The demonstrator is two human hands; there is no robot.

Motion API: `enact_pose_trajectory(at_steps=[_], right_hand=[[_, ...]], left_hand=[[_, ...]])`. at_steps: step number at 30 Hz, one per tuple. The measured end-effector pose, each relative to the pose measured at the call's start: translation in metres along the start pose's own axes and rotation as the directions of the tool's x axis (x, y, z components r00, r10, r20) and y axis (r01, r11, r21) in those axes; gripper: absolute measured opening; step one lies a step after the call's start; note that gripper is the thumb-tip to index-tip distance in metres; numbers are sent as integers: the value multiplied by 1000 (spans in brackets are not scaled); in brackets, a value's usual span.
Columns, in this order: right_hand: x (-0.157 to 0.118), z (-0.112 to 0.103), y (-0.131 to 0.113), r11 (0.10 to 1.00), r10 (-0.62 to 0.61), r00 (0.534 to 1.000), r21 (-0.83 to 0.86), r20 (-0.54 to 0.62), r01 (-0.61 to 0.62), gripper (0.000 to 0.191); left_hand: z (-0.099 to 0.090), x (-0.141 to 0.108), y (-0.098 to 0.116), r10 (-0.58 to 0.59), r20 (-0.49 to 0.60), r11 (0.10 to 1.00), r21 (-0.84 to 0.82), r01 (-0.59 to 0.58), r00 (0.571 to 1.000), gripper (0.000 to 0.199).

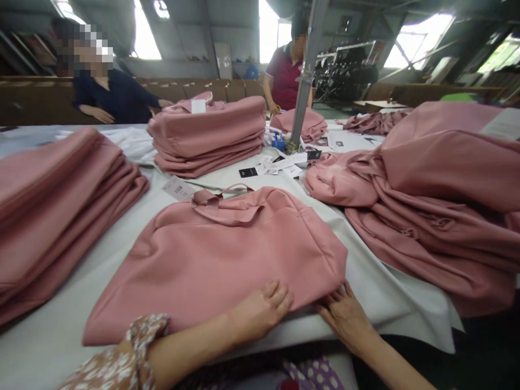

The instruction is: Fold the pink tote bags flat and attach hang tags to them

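A pink bag (219,260) lies flat on the pale-covered table in front of me, its handles (227,214) at the far side. A white label tag (179,188) sticks out beyond its upper left edge. My left hand (264,306) is closed, with curled fingers on the bag's near edge, right of its middle. At the near right corner of the bag, my right hand (345,314) has its fingers stretched out and apart. Its fingertips touch the corner and are partly hidden beneath it.
Pink bags are stacked at left (60,206), at the back (211,135) and, loosely, at right (439,206). Paper tags (280,165) lie beyond my bag, near a metal post (306,81). Two people (117,97) (284,76) are across the table.
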State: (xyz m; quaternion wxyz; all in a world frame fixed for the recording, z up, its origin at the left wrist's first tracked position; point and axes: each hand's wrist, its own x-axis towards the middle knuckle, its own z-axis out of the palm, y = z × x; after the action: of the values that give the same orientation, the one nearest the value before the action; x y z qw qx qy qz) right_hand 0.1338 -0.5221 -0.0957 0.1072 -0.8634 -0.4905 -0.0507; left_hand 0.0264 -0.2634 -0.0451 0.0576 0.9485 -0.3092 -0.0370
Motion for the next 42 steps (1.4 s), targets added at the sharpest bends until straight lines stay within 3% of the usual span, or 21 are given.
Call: enact_pose_trajectory(at_steps=[3, 5, 7, 8, 9, 10, 12, 15, 17, 20, 22, 24, 30, 32, 34, 36, 38, 40, 41, 42], right_hand=[[0, -8, -5, 985, -131, 990, -122, -58, 123, 22], [9, -34, -15, 950, -268, 957, -193, -112, 244, 25], [27, -71, -27, 897, -425, 887, -213, -181, 387, 24], [39, -89, -32, 857, -512, 829, -202, -226, 474, 22], [53, -102, -34, 837, -547, 777, -206, -312, 507, 21], [68, -109, -33, 842, -538, 759, -207, -365, 497, 25], [93, -99, -25, 878, -478, 793, -219, -377, 425, 37], [114, -43, 5, 926, -335, 905, -270, -263, 264, 52], [113, -5, 27, 939, -254, 952, -278, -170, 201, 59], [103, 18, 47, 946, -180, 982, -282, -53, 158, 66], [100, 16, 48, 951, -162, 986, -272, -38, 145, 68], [99, 13, 45, 956, -150, 988, -261, -45, 133, 69], [102, 4, 35, 950, -85, 996, -300, 3, 82, 56], [116, -21, 27, 950, -93, 993, -291, 79, 112, 55], [138, -62, 9, 947, -129, 987, -282, 101, 152, 51], [158, -104, -15, 934, -191, 982, -306, 2, 183, 49], [166, -125, -32, 915, -260, 954, -355, -152, 192, 52], [158, -110, -31, 908, -259, 939, -389, -228, 156, 58], [149, -89, -22, 916, -236, 914, -389, -329, 97, 56], [139, -64, -9, 910, -266, 907, -395, -327, 125, 52]], left_hand=[[21, -5, -1, -55, -51, 998, -17, 54, 997, 50], [25, -8, -3, -52, -90, 998, -27, 50, 995, 50], [23, -8, -3, -35, -126, 999, -17, 33, 991, 48], [21, -7, -2, -25, -138, 1000, -5, 25, 990, 47], [19, -5, -1, -17, -145, 1000, 10, 19, 989, 46], [17, -3, -1, -12, -150, 1000, 26, 16, 989, 44], [12, -2, -1, 11, -158, 999, 50, -3, 987, 44], [-2, -23, -8, -23, -154, 999, 31, 28, 988, 59], [-13, -59, -19, -176, -105, 984, -13, 176, 979, 71], [-17, -133, -42, -462, 31, 886, -14, 463, 886, 79], [-10, -175, -53, -577, 79, 816, 5, 578, 813, 79], [2, -200, -56, -626, 62, 780, 11, 626, 778, 76], [20, -202, -55, -592, -28, 806, 11, 592, 806, 74], [19, -202, -57, -578, -49, 815, 10, 580, 814, 72], [19, -203, -60, -564, -52, 825, 14, 565, 824, 72], [19, -206, -62, -551, -40, 834, 22, 552, 834, 72], [19, -208, -62, -542, -35, 839, 28, 543, 840, 72], [19, -208, -63, -536, -52, 843, 31, 538, 843, 73], [18, -208, -63, -533, -71, 844, 31, 536, 843, 74], [18, -208, -64, -530, -93, 845, 28, 534, 843, 75]])
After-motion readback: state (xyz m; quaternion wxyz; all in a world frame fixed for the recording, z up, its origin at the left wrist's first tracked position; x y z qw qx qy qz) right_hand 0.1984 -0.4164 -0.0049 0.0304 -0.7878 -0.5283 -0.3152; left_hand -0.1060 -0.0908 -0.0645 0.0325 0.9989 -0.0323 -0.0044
